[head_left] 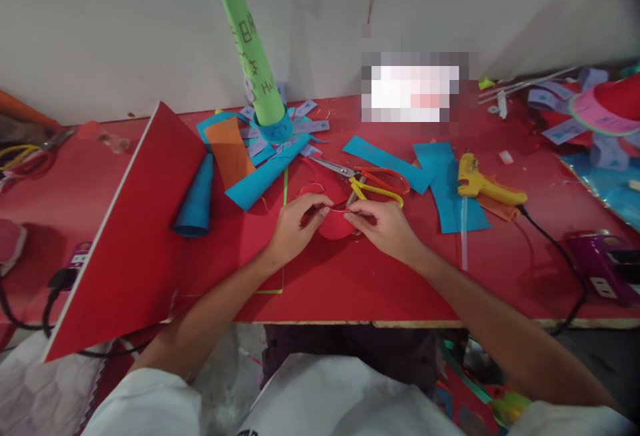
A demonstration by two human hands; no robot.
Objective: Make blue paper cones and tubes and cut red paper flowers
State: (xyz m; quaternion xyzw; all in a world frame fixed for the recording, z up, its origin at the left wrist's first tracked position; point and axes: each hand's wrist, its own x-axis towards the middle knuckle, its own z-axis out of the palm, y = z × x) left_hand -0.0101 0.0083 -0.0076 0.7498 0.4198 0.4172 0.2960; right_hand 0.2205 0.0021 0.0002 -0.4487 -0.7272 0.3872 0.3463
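Both of my hands are close together over the red table, pinching a red paper piece (338,227) with a rounded lower edge. My left hand (296,223) has its thumb and forefinger closed on the left end of its pale top edge. On the right end of that edge, my right hand (387,226) pinches in the same way. Just beyond the right hand lie scissors (376,186) with one orange and one yellow handle, blades pointing left. More red paper (323,173) lies behind the fingers, partly hidden by them.
A green paper cone (253,56) stands in a blue ring at the back. Blue paper strips (387,163) and a yellow glue gun (487,186) with a cord lie right. At left, a red board (135,243) leans beside a blue cone (197,203). A purple power strip (600,266) sits far right.
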